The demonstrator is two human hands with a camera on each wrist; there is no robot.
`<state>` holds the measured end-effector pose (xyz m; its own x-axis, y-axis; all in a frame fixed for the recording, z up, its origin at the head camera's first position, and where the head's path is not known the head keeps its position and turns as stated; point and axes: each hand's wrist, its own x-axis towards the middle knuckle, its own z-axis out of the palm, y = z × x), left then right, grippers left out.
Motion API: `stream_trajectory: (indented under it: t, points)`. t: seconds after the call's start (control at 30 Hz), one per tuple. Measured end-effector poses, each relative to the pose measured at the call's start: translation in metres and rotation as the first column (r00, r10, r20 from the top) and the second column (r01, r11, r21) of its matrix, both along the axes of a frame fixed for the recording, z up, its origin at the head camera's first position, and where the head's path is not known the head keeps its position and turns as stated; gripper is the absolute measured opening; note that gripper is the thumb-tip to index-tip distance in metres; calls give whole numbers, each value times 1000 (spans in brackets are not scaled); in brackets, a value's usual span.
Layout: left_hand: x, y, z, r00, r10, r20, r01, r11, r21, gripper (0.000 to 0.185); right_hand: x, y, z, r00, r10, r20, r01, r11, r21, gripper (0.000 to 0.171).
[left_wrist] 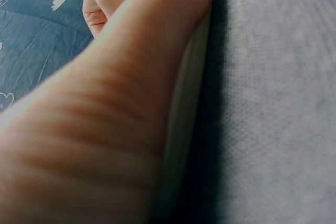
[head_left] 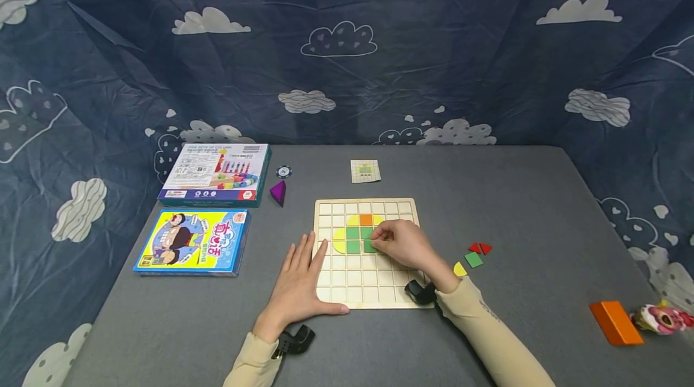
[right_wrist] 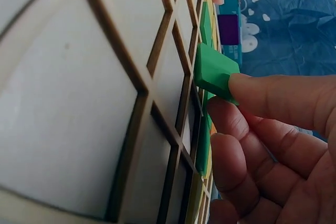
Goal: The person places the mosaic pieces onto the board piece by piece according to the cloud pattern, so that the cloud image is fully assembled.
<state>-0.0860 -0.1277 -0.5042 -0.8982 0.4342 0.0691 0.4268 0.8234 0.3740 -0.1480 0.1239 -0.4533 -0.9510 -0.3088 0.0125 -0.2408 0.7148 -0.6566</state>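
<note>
Right hand [head_left: 403, 244] has a green square tile [right_wrist: 214, 72] pinched between its fingertips [right_wrist: 262, 95], tilted up on one edge just over a cell of the wooden grid board [head_left: 360, 287], right beside the green pieces already seated. Left hand [head_left: 300, 281] lies flat, fingers straight, holding nothing, pressing on the board's edge at about 8 o'clock from the other hand. The left wrist view shows the thumb [left_wrist: 131, 93] lying along the board's rim.

My take on doing this bit well: the tile is going in corner-first, so I'd level it out and line its edges up with the cell walls before pushing, otherwise it'll wedge on the lattice. Keeping the left palm down so the board doesn't skate on the grey table [head_left: 531, 206] seems smart too.

Counts, from the head view:
- on the board: three green squares including the held one, one orange square [head_left: 365, 219], plus yellow curved pieces [head_left: 339, 241], and I can't tell how many of those
- loose pieces at 3 o'clock of the board: two red triangles [head_left: 480, 248], one green square [head_left: 473, 259], one yellow quarter piece [head_left: 459, 269]
- one pattern card [head_left: 365, 171] at 12 o'clock
- two game boxes [head_left: 215, 174] at 9 to 10 o'clock, with one purple pyramid [head_left: 278, 192] and one round chip [head_left: 284, 172] beside them
- one orange block [head_left: 615, 322] and one small toy [head_left: 661, 318] far out at 4 o'clock
</note>
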Motion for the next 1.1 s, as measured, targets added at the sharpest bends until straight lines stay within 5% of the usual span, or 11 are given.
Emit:
stream_trajectory:
  t: [1.1]
  points:
    - [0,-1,0,1000,-13,-18,13,1000,18,128,2,-11,-2,998,-48,-35,51,996,76,9]
